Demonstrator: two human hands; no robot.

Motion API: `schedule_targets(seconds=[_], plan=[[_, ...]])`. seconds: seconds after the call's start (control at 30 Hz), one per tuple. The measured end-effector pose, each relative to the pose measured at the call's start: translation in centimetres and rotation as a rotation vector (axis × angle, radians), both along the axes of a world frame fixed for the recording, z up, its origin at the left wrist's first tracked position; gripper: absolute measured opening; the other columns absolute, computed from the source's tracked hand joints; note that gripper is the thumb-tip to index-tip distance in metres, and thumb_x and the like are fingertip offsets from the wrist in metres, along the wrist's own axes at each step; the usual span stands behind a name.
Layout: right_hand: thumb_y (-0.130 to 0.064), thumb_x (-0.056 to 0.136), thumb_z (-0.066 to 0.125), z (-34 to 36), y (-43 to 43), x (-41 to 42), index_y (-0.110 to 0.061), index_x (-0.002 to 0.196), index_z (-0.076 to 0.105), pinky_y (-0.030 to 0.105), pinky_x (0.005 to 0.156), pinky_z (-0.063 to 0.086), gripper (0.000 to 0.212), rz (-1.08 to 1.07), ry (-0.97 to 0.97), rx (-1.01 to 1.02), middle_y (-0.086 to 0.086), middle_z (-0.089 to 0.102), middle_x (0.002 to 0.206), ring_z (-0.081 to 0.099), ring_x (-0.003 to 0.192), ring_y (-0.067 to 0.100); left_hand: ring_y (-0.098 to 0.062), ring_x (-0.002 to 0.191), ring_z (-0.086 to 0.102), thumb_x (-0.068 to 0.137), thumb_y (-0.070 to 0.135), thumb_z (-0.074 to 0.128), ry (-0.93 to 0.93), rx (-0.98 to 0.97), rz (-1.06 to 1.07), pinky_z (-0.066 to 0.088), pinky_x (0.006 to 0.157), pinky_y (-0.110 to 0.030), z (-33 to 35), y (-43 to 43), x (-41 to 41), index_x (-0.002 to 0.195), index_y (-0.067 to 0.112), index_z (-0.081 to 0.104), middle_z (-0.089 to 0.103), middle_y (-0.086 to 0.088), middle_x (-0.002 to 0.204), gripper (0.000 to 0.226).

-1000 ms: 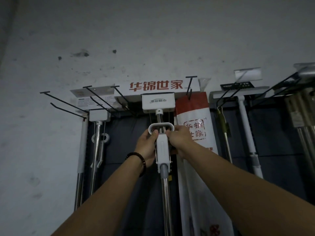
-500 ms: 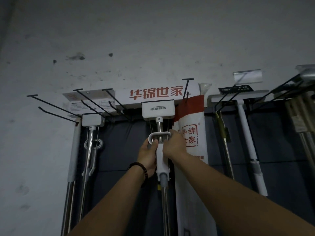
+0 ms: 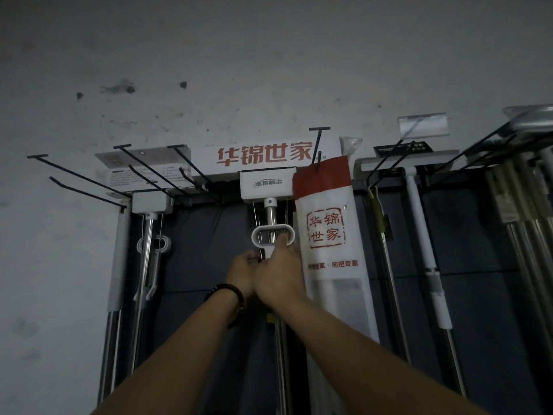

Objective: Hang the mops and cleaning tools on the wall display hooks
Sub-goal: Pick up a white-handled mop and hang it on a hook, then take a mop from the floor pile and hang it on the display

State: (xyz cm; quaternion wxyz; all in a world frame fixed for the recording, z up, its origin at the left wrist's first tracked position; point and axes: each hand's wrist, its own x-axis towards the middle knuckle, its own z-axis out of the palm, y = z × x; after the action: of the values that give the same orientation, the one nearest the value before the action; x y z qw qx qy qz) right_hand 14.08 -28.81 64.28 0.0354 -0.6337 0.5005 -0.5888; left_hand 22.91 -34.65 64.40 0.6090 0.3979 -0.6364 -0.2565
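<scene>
Vs half a second ago: both hands are now sitting lower on the mop (image 3: 270, 217). They were clamping the two ends of the loop handle (image 3: 273, 235); now the loop is showing almost whole. The hands are also sitting closer together, with the right overlapping the left. The mop itself is staying where it was.

Grip: the left hand (image 3: 244, 269) is curling its fingers onto the white sleeve just below the loop. The right hand (image 3: 279, 274) is covering that sleeve with its back to the camera, and its forefinger (image 3: 280, 244) is reaching up and touching the loop's lower bar. Its other fingers are hidden, so I can't tell how they are gripping. A bead bracelet (image 3: 230, 295) is sitting on the left wrist.

Look: white boxy head (image 3: 266, 185) with a grey logo, a shiny metal pole, a thin wire on each side, a white oval loop and a white sleeve under it.

Position: the mop is hanging at the centre of the display, with its head just under the red-lettered sign (image 3: 264, 155). It is sitting between the black wire hooks (image 3: 89, 181) on the left and the bagged mop (image 3: 324, 235) on the right, in front of the dark panel (image 3: 203, 250).

Axis: the long axis is running vertical, head up, with the pole dropping out of the bottom of the frame.
</scene>
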Motion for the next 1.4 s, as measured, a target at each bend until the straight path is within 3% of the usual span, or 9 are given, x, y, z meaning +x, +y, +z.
schedule_targets(seconds=[0.13,0.27,0.43,0.6,0.8,0.9,1.13,1.27,1.4], plan=[[0.000,0.097,0.052,-5.2,2.9,0.0,-0.017,0.156,0.045,0.032,0.112,0.048,0.062,0.145,0.043,0.015,0.009,0.052,0.151,0.056,0.137,0.025,-0.027,0.098,0.073,0.094,0.003,0.068,-0.061,0.049,-0.018,0.058,0.089,-0.034,-4.0,1.8,0.9,0.121,0.000,0.061,0.075,-0.013,0.103,0.028],[-0.014,0.106,0.052,-12.2,4.7,-0.6,-0.029,0.132,0.069,0.007,0.082,0.051,0.034,0.310,-0.057,0.125,-0.002,0.071,0.128,0.069,0.104,0.003,-0.023,0.100,0.072,0.098,0.004,0.061,-0.055,0.087,0.015,0.060,0.087,-0.032,-10.3,4.8,1.6,0.120,0.013,0.063,0.074,-0.012,0.110,0.024],[-0.009,0.103,0.062,-23.0,5.7,-1.9,-0.029,0.106,0.076,0.009,0.076,0.049,0.024,0.378,-0.256,0.265,-0.023,0.076,0.088,0.069,0.085,-0.008,-0.020,0.091,0.072,0.099,0.005,0.057,-0.080,0.180,0.022,0.058,0.072,-0.025,-21.1,8.4,1.9,0.112,0.020,0.064,0.075,-0.012,0.103,0.021],[-0.025,0.100,0.064,-34.6,5.8,-2.8,-0.021,0.114,0.077,0.045,0.096,0.059,0.019,0.431,-0.437,0.590,0.008,0.078,0.115,0.074,0.108,0.023,-0.005,0.100,0.069,0.096,0.009,0.066,-0.104,0.317,0.080,0.049,0.077,-0.006,-32.3,11.4,1.0,0.111,0.024,0.068,0.074,0.006,0.107,0.021],[-0.010,0.104,0.064,-45.6,12.9,-4.9,-0.014,0.106,0.071,0.033,0.066,0.063,0.008,0.389,-0.552,0.857,0.010,0.075,0.097,0.076,0.078,0.018,-0.004,0.088,0.073,0.098,0.016,0.062,-0.103,0.539,0.040,0.059,0.076,-0.017,-48.3,16.7,0.1,0.109,0.033,0.070,0.074,0.007,0.103,0.022],[-0.016,0.107,0.063,-52.6,13.9,-7.2,-0.007,0.103,0.073,0.035,0.065,0.064,0.014,0.378,-0.602,1.140,0.022,0.075,0.104,0.076,0.081,0.026,-0.025,0.097,0.074,0.094,0.033,0.067,-0.093,0.730,0.011,0.062,0.083,-0.044,-56.6,20.0,-0.5,0.107,0.040,0.067,0.075,0.000,0.108,0.015],[-0.011,0.109,0.059,-66.3,19.0,-16.5,-0.007,0.097,0.061,0.035,0.056,0.054,0.013,0.303,-0.405,1.549,0.021,0.056,0.088,0.059,0.069,0.031,-0.027,0.072,0.063,0.097,0.004,0.066,0.134,1.152,0.076,0.048,0.046,-0.023,-64.1,28.7,-4.5,0.114,0.007,0.060,0.068,-0.022,0.107,0.019],[-0.014,0.106,0.061,-69.8,20.0,-20.8,-0.003,0.089,0.063,0.042,0.068,0.048,0.021,0.297,-0.298,1.604,0.033,0.052,0.084,0.055,0.072,0.032,-0.035,0.094,0.065,0.100,0.014,0.062,0.478,1.398,0.179,0.049,0.060,-0.029,-67.0,31.1,-7.8,0.117,0.011,0.064,0.067,-0.017,0.108,0.018],[-0.019,0.105,0.062,-72.8,16.8,-24.6,0.001,0.113,0.069,0.048,0.070,0.056,0.023,0.251,-0.346,1.630,0.036,0.065,0.095,0.061,0.079,0.034,-0.042,0.101,0.066,0.103,0.005,0.057,0.531,1.397,0.190,0.057,0.077,-0.045,-69.7,32.4,-11.7,0.114,0.002,0.063,0.067,-0.022,0.110,0.013]])
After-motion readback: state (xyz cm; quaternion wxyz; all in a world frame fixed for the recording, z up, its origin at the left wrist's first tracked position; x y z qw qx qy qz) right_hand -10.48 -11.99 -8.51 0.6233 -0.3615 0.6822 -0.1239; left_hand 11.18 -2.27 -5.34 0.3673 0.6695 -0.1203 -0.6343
